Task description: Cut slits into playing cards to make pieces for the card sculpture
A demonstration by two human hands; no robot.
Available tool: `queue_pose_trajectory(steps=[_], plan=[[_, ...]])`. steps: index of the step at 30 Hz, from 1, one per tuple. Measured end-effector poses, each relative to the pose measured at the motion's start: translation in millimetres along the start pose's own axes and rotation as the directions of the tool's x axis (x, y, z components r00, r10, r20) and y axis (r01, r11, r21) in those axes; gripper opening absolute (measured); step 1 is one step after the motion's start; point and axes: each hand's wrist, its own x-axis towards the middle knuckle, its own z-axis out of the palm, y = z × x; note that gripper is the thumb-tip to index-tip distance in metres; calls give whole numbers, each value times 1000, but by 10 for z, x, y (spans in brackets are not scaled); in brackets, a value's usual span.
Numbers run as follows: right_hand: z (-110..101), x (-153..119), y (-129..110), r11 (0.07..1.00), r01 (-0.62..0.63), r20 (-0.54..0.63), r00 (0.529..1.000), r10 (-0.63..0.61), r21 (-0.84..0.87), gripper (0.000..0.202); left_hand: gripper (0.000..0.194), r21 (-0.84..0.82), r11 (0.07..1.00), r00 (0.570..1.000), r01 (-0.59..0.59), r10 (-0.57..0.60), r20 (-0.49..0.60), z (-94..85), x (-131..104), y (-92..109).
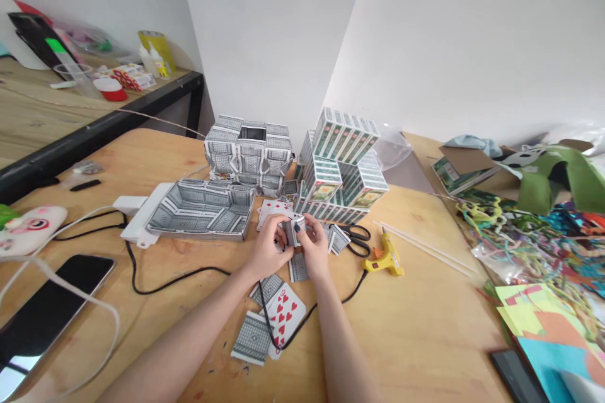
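Both my hands meet over the middle of the table, holding a grey-patterned playing card [293,232] between them. My left hand [269,245] grips its left side with bent fingers. On the other side my right hand [314,243] pinches it, the dark-nailed thumb lying on its face. Loose grey-backed cards [255,337] and a ten of hearts [287,313] lie below my wrists, with a black cable across them. Beyond my fingers are face-up red cards [274,209]. Black scissors [358,238] and a yellow glue gun [388,255] rest to the right.
A card-covered tray [203,208] sits left, a block built of cards [249,151] behind it. Stacked card boxes [343,164] stand at the back. Glue sticks [425,247] lie right. A phone [51,315] and white cable occupy the left; coloured paper [543,321] and craft scraps the right.
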Motion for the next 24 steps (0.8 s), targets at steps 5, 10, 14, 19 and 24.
queue_pose_trajectory(steps=[5,10,14,19,24], plan=[[7,3,-14,1000,16,17,1000,-16,-5,37,50,-7,1000,1000,2,-2,14,-7,7,-6],[13,-5,-51,999,-1,75,997,-2,40,35,50,-15,1000,1000,2,-1,24,-15,15,8],[6,-11,-66,996,-11,123,992,1,85,33,49,-13,1000,999,13,-13,46,-23,17,24],[-6,-29,-72,977,-119,202,976,83,174,36,50,23,999,998,43,-44,50,-39,12,49],[-6,-34,-69,953,-201,232,961,147,227,37,53,28,999,997,43,-45,65,-53,17,63]])
